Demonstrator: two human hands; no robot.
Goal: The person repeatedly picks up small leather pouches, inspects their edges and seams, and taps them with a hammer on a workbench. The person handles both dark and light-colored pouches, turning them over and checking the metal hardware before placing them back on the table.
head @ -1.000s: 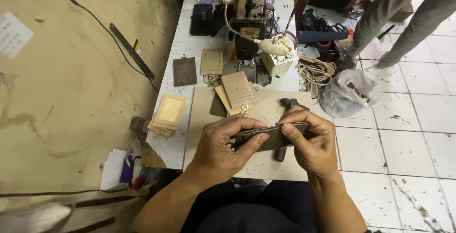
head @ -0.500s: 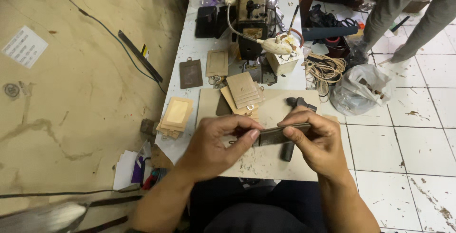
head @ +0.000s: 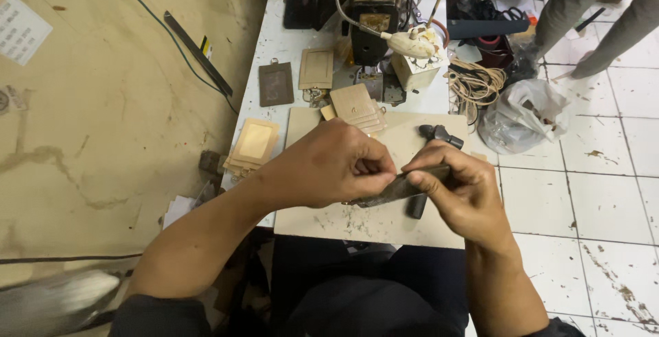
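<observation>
Head view, centre frame: my left hand [head: 329, 165] and right hand [head: 460, 193] both pinch the dark leather strip [head: 395, 189] above the board [head: 384, 224]; a loose pinch could drop it.

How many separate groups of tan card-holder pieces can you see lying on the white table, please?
3: one stack at the table's left edge, a single piece farther back near the sewing machine, and a fanned stack just beyond the left hand. More may be hidden under the hands.
</observation>
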